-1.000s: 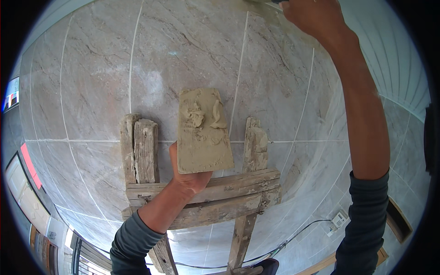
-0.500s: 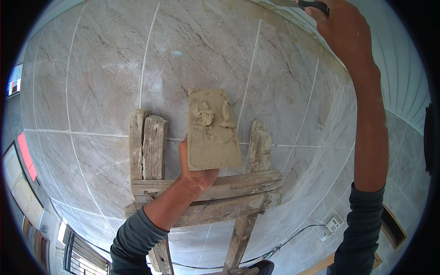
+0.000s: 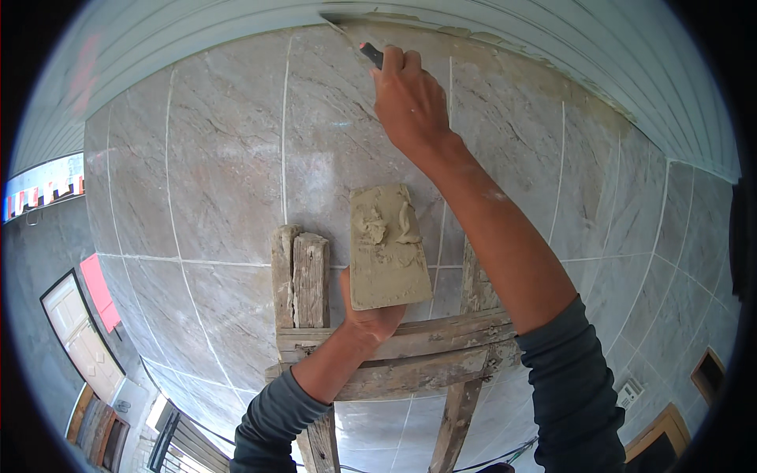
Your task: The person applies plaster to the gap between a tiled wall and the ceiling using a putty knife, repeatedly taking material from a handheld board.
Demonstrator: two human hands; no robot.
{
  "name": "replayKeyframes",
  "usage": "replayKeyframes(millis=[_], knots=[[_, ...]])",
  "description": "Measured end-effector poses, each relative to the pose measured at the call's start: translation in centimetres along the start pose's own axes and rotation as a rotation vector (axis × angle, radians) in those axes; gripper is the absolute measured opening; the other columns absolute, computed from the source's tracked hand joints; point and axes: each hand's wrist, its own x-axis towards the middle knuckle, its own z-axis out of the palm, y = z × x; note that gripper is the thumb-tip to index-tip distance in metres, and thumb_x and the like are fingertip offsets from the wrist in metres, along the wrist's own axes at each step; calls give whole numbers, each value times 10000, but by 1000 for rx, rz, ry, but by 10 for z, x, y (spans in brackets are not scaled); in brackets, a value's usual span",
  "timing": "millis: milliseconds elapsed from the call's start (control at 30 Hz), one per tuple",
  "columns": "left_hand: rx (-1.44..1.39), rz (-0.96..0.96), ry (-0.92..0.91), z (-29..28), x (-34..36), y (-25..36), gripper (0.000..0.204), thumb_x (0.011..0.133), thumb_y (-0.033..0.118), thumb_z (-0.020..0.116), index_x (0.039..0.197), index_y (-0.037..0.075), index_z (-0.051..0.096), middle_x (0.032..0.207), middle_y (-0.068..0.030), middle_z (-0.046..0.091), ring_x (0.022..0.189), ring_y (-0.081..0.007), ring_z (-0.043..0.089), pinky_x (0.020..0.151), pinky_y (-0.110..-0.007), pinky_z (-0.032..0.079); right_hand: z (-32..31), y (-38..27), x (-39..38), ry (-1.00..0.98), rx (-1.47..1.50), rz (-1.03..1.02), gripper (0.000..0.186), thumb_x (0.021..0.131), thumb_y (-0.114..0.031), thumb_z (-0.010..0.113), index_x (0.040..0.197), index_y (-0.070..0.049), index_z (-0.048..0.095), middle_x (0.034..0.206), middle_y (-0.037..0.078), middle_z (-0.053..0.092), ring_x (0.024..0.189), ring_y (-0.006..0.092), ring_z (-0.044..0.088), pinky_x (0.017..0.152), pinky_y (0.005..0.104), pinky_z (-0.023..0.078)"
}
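Observation:
My left hand is closed under a rectangular mortar board, held in front of the tiled wall. Beige paste coats its face, with thicker lumps of paste on its upper half. High up, my right hand grips the dark handle of a trowel. Its thin blade points up and left, and the tip is at the seam where the tiles meet the ceiling. Smeared paste runs along that seam to the right of the trowel.
Before me stands a rough timber frame with uprights and crosspieces. Marbled grey tiles cover the wall below a pale panelled ceiling. A white door and a pink panel are at far left; a small white wall box is lower right.
My right hand has moved left along the top seam with the trowel, whose blade now reaches the ceiling edge. The view has shifted up, showing more ceiling. My left hand still holds the board.

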Motion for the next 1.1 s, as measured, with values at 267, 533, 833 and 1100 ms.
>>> replayKeyframes(millis=[267,533,833,1100], knots=[[3,-3,-10,-8,0,4,470,826,400,495,1219,150,561,1188,-14,595,1113,-204,546,968,-363,406,-32,55,-28,-136,-92,221,255,905,-170,563,942,78,514,819,262,613,695,414,658,573,446,550],[47,37,50,-10,3,-3,581,769,453,624,1258,152,537,1215,-76,584,1090,-270,566,857,-390,501,-72,159,-69,-70,-202,285,294,933,-232,529,947,62,529,806,272,622,716,434,636,629,484,523],[100,-14,24,-5,6,-9,664,722,475,715,1260,133,529,1218,-82,563,1069,-286,544,805,-351,510,-126,180,-122,17,-71,335,264,924,-213,567,1031,28,560,815,192,613,703,355,599,632,439,466],[100,-92,34,13,2,-5,608,757,424,698,1223,75,522,1110,-87,549,952,-236,515,666,-297,506,-192,47,-157,-429,879,784,348,971,-335,521,1027,-1,599,699,15,539,556,68,441,493,228,360]])
